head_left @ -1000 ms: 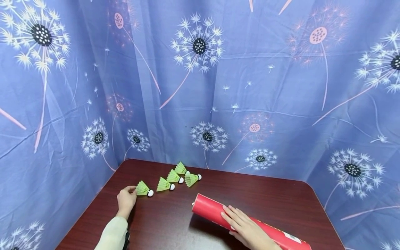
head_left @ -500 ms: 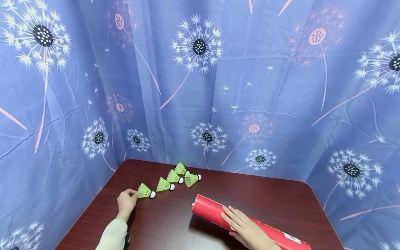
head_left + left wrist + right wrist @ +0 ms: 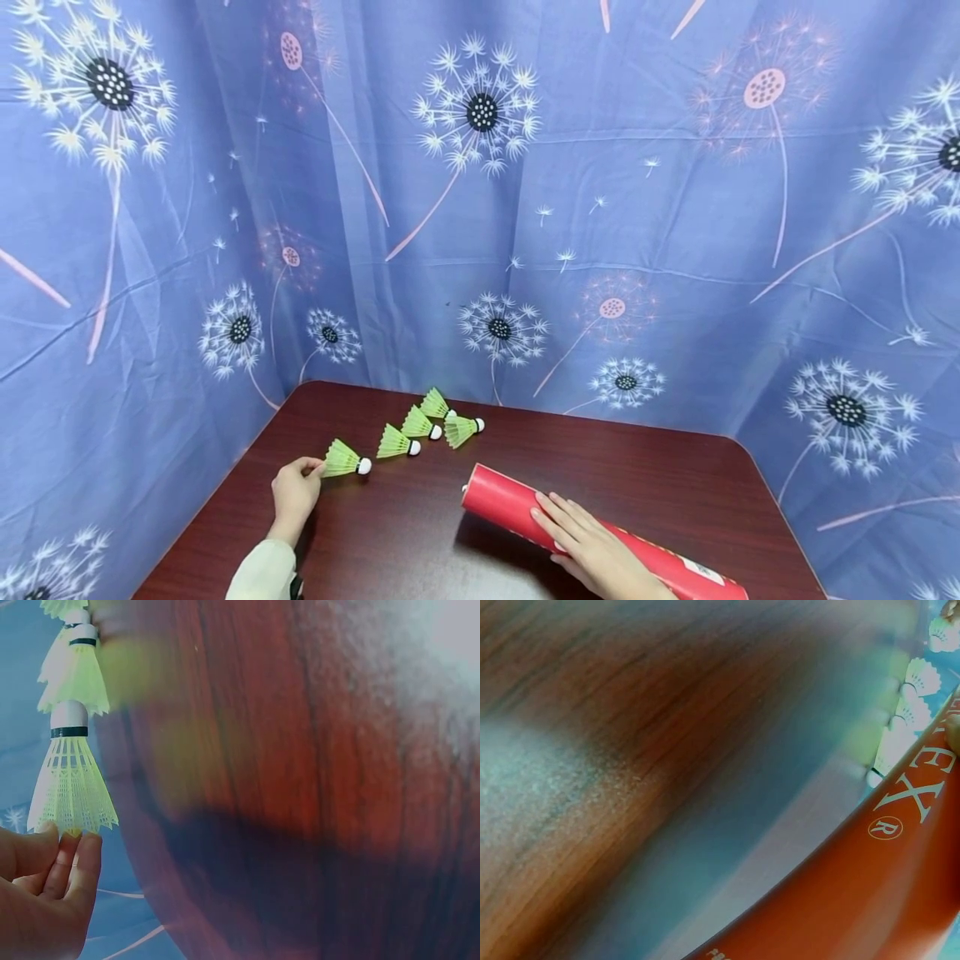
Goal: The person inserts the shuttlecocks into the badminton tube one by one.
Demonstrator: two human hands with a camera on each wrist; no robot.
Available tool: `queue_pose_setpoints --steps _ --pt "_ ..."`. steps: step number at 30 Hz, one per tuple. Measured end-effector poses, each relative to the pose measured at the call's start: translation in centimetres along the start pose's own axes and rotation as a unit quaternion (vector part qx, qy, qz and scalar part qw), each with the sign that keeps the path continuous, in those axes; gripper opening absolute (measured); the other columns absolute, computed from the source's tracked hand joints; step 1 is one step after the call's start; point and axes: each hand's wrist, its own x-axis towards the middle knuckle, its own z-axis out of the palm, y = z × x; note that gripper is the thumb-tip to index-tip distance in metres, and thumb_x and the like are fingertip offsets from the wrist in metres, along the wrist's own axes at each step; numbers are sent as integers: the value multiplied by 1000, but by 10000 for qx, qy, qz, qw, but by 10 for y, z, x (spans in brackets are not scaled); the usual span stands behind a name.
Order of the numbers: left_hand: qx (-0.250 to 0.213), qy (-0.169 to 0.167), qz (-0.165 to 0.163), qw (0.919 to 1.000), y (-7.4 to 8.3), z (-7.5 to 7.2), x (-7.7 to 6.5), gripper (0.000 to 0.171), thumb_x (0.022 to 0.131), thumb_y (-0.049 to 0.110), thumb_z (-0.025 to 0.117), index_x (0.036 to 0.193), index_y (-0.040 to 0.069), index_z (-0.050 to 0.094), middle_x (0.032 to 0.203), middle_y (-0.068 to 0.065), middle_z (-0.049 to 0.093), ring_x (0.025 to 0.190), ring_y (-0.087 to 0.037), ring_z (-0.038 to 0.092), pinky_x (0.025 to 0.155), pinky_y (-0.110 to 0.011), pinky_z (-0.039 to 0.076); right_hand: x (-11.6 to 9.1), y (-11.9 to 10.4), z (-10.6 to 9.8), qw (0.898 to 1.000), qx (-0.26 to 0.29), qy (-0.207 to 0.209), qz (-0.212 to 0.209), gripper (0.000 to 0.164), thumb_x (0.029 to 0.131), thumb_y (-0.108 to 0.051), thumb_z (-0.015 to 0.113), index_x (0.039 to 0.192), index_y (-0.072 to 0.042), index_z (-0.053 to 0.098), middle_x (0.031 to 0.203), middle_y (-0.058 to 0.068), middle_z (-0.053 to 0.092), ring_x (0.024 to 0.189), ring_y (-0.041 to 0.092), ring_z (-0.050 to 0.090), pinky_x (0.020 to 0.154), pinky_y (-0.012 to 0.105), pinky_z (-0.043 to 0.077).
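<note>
My left hand (image 3: 297, 492) is at the left of the table, thumb and fingertips pinching the feathered rim of a yellow-green shuttlecock (image 3: 343, 459). In the left wrist view the same shuttlecock (image 3: 73, 776) has its white cork pointing away from the hand (image 3: 52, 889). On the right, my other hand (image 3: 592, 546) rests across a long red shuttlecock tube (image 3: 504, 500), its fingers laid straight over the top. The tube lies slanted, one end towards the middle of the table. Close up in the right wrist view, the tube (image 3: 840, 892) shows pale lettering.
Several more yellow-green shuttlecocks lie near the back edge, among them one (image 3: 395, 442) just right of the pinched one and another (image 3: 461, 431) farthest right. The dark red-brown table (image 3: 660, 467) ends at a blue curtain (image 3: 420, 333) with dandelion prints, behind and at both sides.
The pinched shuttlecock shifted slightly right and nearer, then a little back left with my left hand. The right hand and the tube have stayed put.
</note>
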Motion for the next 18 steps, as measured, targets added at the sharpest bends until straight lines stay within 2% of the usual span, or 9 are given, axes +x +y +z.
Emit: queue_pose_setpoints --steps 3,8,12,18 --pt "-36 64 114 9999 6 -1 -4 5 81 0 70 79 -5 69 72 -18 67 73 -41 62 84 -54 37 -1 0 -1 9999 29 -103 80 65 92 -35 64 148 -11 38 152 10 35 133 30 40 115 24 11" --pt "-110 193 371 9991 19 1 -9 4 79 -1 73 77 -2 70 71 -15 68 71 -39 63 75 -54 41 1 -1 -1 9999 -31 90 -42 59 99 -43 46 146 -9 40 150 12 38 130 32 43 115 25 11" --pt "-191 172 555 9981 30 4 -14 4 78 -1 74 76 0 71 72 -13 69 71 -38 64 75 -54 41 3 -2 -2 9997 -42 212 -135 59 99 -43 46 145 -7 41 148 14 40 129 32 44 116 25 11" --pt "-295 97 663 9973 49 8 -19 4 78 2 76 77 2 72 70 -9 69 63 -27 62 68 -49 43 4 -3 -5 9999 -41 98 -13 58 99 -43 45 146 -9 40 150 12 38 138 24 33 115 24 11"
